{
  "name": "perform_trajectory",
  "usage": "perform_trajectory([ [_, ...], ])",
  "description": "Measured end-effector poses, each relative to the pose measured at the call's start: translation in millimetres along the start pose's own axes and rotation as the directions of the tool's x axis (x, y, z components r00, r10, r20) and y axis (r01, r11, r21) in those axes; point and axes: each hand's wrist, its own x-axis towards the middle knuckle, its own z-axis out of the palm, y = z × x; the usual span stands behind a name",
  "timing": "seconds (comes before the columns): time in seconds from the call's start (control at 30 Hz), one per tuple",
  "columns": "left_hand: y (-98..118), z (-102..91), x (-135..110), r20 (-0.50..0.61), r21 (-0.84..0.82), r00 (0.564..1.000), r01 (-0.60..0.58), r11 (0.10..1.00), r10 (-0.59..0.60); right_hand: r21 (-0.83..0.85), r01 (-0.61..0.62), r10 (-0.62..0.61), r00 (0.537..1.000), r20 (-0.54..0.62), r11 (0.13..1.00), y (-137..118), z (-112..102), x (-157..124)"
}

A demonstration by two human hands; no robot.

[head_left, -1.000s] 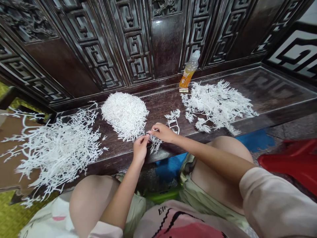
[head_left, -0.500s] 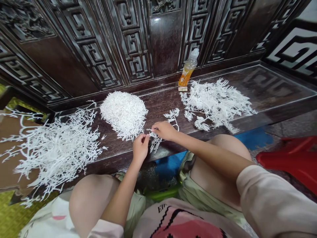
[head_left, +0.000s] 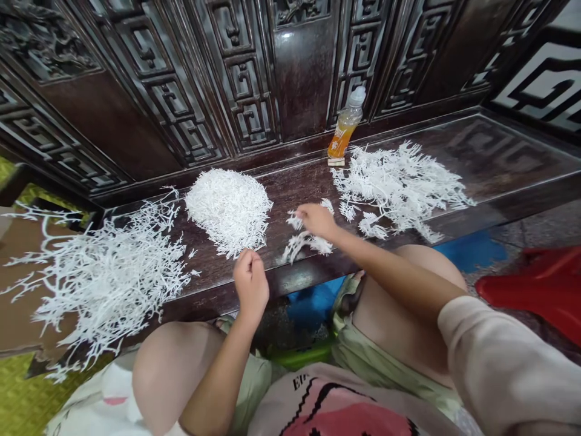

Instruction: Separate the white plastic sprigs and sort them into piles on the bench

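Observation:
My left hand [head_left: 252, 277] is closed, just in front of a rounded heap of small white plastic sprigs [head_left: 229, 209]. What its fingers hold, if anything, is hidden. My right hand [head_left: 318, 221] pinches a white branched plastic sprue [head_left: 297, 244], smeared by motion, whose feathery tips show on both sides of the hand. Right of it lies a loose pile of white sprues with tips still attached [head_left: 399, 188]. A tangled pile of bare white sprues [head_left: 113, 272] spreads at the left, partly over the edge.
The piles lie on a dark wooden bench [head_left: 290, 188] with a carved back [head_left: 304, 79]. A bottle of orange drink [head_left: 346, 124] stands at the rear on a small pale block [head_left: 336, 162]. A red plastic object [head_left: 535, 290] is at the right, and cardboard [head_left: 22, 290] lies at the left.
My hands have moved apart: the left drew back slightly left and toward me, the right moved away to the right. The white sprue swung along with the right hand.

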Motion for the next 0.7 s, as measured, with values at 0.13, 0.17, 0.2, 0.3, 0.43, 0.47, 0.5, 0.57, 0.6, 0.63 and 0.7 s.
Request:
perform_trajectory([
  [0.13, -26, -14.9, 24, -0.014, -0.053, 0.989, 0.147, 0.988, -0.148, 0.214, 0.049, -0.057, 0.998, 0.032, 0.976, 11, -9, 13],
  [0.17, -36, -13.9, 31, -0.008, -0.067, 0.978, 0.207, 0.976, -0.208, 0.272, 0.069, -0.092, 0.993, 0.072, 0.96, 9, -5, 12],
  [0.2, -47, -11.5, 38, -0.004, -0.075, 0.964, 0.264, 0.962, -0.265, 0.32, 0.076, -0.118, 0.986, 0.115, 0.944, 5, 0, 9],
  [0.3, -67, -0.9, 50, -0.081, -0.002, 0.947, 0.313, 0.95, -0.312, 0.389, 0.045, -0.151, 0.957, 0.246, 0.92, -7, 20, -3],
  [0.43, -64, 8.5, 43, -0.182, 0.177, 0.96, 0.244, 0.954, -0.212, 0.453, -0.045, -0.156, 0.905, 0.397, 0.89, -14, 34, -15],
  [0.47, -61, 9.8, 39, -0.145, 0.184, 0.97, 0.218, 0.958, -0.193, 0.476, -0.058, -0.165, 0.896, 0.413, 0.878, -14, 34, -16],
  [0.5, -58, 11.2, 36, -0.081, 0.167, 0.98, 0.191, 0.967, -0.179, 0.497, -0.069, -0.172, 0.89, 0.423, 0.865, -15, 33, -17],
  [0.57, -53, 14.1, 30, 0.094, 0.084, 0.982, 0.153, 0.985, -0.161, 0.534, -0.101, -0.172, 0.883, 0.437, 0.84, -18, 31, -18],
  [0.6, -51, 15.7, 28, 0.174, 0.039, 0.972, 0.152, 0.988, -0.157, 0.548, -0.116, -0.17, 0.88, 0.444, 0.828, -19, 30, -18],
  [0.63, -49, 17.4, 27, 0.23, -0.001, 0.961, 0.16, 0.987, -0.155, 0.561, -0.125, -0.172, 0.878, 0.446, 0.819, -19, 29, -18],
  [0.7, -47, 20.6, 25, 0.294, -0.059, 0.943, 0.181, 0.982, -0.156, 0.576, -0.123, -0.185, 0.876, 0.446, 0.808, -19, 31, -18],
])
